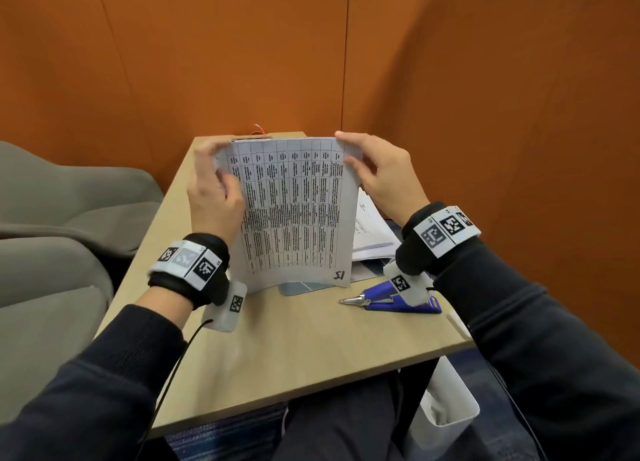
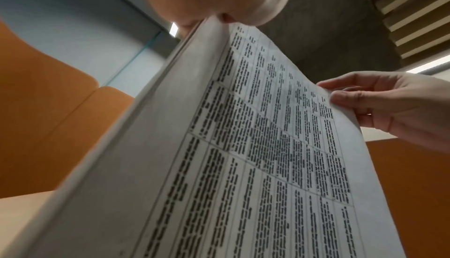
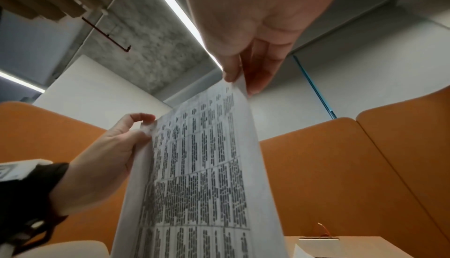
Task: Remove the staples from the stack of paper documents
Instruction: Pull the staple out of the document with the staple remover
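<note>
A set of white sheets printed with a table (image 1: 294, 211) stands upright on the table (image 1: 304, 349), its lower edge on the tabletop. My left hand (image 1: 213, 183) grips its upper left corner, fingers curled behind the pages (image 2: 243, 146). My right hand (image 1: 374, 169) pinches the upper right corner between thumb and fingers (image 3: 233, 73). The sheets (image 3: 202, 175) bow slightly. No staple is visible. A blue staple remover (image 1: 391, 299) with metal jaws lies on the table under my right wrist, untouched.
A stack of other documents (image 1: 372, 228) lies to the right behind the held sheets. A blue-grey flat item (image 1: 301, 287) lies under them. Orange partition walls (image 1: 485, 96) enclose the table. Grey seats (image 1: 52, 235) stand left. A white bin (image 1: 450, 401) sits below right.
</note>
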{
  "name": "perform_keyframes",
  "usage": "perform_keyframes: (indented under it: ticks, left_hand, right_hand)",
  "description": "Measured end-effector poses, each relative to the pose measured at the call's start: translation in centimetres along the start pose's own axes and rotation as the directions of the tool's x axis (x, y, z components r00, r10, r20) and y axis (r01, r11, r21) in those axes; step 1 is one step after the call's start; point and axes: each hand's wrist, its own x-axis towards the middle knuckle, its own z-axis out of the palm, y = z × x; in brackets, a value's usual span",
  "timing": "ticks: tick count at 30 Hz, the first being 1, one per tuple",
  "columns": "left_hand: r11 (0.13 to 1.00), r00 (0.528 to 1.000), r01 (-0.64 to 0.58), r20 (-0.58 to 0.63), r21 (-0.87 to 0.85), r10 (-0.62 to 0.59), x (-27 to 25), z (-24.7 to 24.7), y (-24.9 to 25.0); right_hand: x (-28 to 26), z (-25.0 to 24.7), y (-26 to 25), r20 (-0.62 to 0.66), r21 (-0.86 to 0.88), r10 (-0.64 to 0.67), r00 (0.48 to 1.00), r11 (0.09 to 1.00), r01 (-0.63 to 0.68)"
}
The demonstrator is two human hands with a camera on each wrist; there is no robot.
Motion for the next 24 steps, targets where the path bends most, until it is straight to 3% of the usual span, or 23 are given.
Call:
perform_keyframes:
  ticks: [3,5,6,8,9,11,14,16,17,18,19,20,21,22,23,24]
  left_hand:
    - [0.997,0.997,0.070,-0.041,-0.021,-0.071,0.4,0.1,-0.2]
    - [0.990,0.986,0.134,-0.092,-0.052,-0.139,0.4,0.1,-0.3]
    - [0.980,0.976,0.180,-0.106,-0.087,-0.189,0.4,0.1,-0.6]
    - [0.946,0.950,0.292,-0.075,-0.145,-0.304,-0.1,0.4,-1.4]
    - [0.928,0.936,0.343,-0.033,-0.146,-0.352,-0.5,0.6,-1.7]
    - [0.928,0.931,0.365,0.026,-0.079,-0.364,-1.2,1.1,-2.1]
    - [0.953,0.953,0.300,0.015,0.049,-0.301,-0.6,0.9,-2.0]
    - [0.945,0.953,0.291,0.045,0.149,-0.300,0.6,0.5,-1.9]
    - [0.929,0.939,0.301,0.105,0.214,-0.328,0.9,0.4,-2.1]
    - [0.908,0.911,0.312,0.184,0.280,-0.370,1.0,0.3,-2.4]
    - [0.883,0.864,0.329,0.270,0.335,-0.424,0.7,0.3,-2.8]
    - [0.857,0.804,0.349,0.349,0.379,-0.481,0.1,0.4,-3.3]
    - [0.834,0.736,0.373,0.417,0.406,-0.533,-0.8,0.5,-3.9]
    - [0.814,0.672,0.401,0.469,0.421,-0.573,-1.9,0.6,-4.3]
    - [0.798,0.618,0.431,0.506,0.422,-0.602,-2.9,0.7,-4.5]
    - [0.782,0.574,0.466,0.531,0.413,-0.623,-3.9,0.8,-4.7]
  right_hand:
    - [0.2,0.1,0.0,-0.041,0.036,0.072,0.997,0.997,-0.071]
    - [0.0,0.4,-0.1,-0.029,0.198,0.211,0.977,0.959,-0.202]
    - [-0.2,0.6,-0.2,0.049,0.326,0.308,0.950,0.894,-0.307]
    - [-1.0,1.4,0.0,0.347,0.491,0.392,0.852,0.698,-0.522]
    - [-1.6,2.1,0.1,0.470,0.493,0.383,0.795,0.633,-0.597]
    - [-2.7,3.4,0.2,0.564,0.485,0.394,0.726,0.553,-0.677]
    - [-2.7,3.7,0.2,0.538,0.478,0.424,0.728,0.558,-0.678]
    - [-2.0,2.4,0.1,0.607,0.298,0.409,0.681,0.678,-0.672]
    - [-2.1,1.7,0.3,0.675,0.074,0.425,0.603,0.774,-0.629]
    - [-2.4,1.1,0.9,0.736,-0.212,0.474,0.483,0.840,-0.500]
    - [-3.0,0.6,1.4,0.762,-0.476,0.558,0.329,0.827,-0.299]
    - [-4.0,0.3,2.1,0.741,-0.646,0.649,0.172,0.759,-0.077]
    - [-5.2,0.2,2.7,0.694,-0.720,0.719,0.048,0.689,0.087]
    - [-6.2,0.1,3.1,0.651,-0.744,0.758,-0.029,0.646,0.174]
    - [-7.2,0.0,3.5,0.644,-0.744,0.764,-0.044,0.638,0.197]
    - [-8.1,0.0,3.8,0.664,-0.735,0.747,-0.014,0.656,0.170]
